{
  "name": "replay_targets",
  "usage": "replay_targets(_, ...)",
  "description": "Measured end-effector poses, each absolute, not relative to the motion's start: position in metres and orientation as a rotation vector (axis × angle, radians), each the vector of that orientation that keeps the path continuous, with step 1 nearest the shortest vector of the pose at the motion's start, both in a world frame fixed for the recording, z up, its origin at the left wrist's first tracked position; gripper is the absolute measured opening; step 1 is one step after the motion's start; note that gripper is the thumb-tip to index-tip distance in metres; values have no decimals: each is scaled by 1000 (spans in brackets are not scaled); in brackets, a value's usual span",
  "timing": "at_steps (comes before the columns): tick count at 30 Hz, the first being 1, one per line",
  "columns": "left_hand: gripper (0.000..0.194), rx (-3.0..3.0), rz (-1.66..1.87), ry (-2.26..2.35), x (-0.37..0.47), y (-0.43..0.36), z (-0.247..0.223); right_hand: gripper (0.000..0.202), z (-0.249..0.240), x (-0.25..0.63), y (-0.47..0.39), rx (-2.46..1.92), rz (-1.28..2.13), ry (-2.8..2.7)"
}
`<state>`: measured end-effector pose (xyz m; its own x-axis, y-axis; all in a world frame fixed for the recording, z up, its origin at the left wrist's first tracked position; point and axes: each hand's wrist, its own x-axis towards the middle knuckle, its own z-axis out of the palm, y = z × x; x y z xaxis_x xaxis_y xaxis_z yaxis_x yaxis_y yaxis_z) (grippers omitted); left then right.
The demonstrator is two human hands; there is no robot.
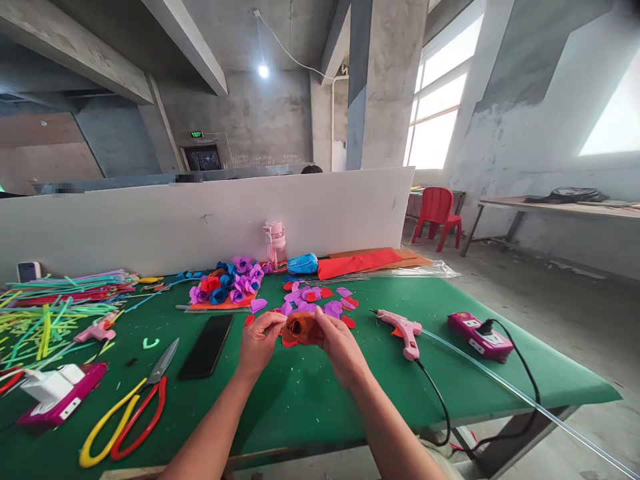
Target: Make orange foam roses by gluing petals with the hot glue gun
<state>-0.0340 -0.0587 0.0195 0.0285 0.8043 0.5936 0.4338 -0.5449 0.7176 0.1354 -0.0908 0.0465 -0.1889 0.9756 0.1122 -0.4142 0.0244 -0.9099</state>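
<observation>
Between my two hands is an orange-brown paper flower (303,329) with a dark rolled centre, held above the green table. My left hand (260,343) pinches its left edge, fingers closed. On the right side, my right hand (340,347) grips the paper between thumb and fingers. Purple petals (333,308) and red petals (349,323) lie scattered just behind the hands. Farther back on the left sits a pile of finished purple, blue and red paper flowers (242,280). A pink glue gun (407,331) rests to the right of my right hand.
Scissors (149,389), a black phone (210,347) and a power strip (67,395) lie left, near many coloured strips (55,320). Another power strip (480,335) with a cable is right. A pink bottle (275,243) and red paper (357,263) stand by the white partition (200,220).
</observation>
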Motion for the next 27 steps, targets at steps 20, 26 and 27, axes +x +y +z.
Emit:
replay_targets(20, 17, 2143, 1458, 1294, -36, -59, 19, 45, 43, 142, -86, -815, 1522, -1015)
replay_targets(26, 17, 2116, 1431, 1310, -35, -61, 21, 44, 41, 143, -87, -823, 1498, -1038)
replay_targets(27, 17, 2099, 1423, 1319, -35, -61, 21, 43, 41, 143, -86, -815, 1500, -1022)
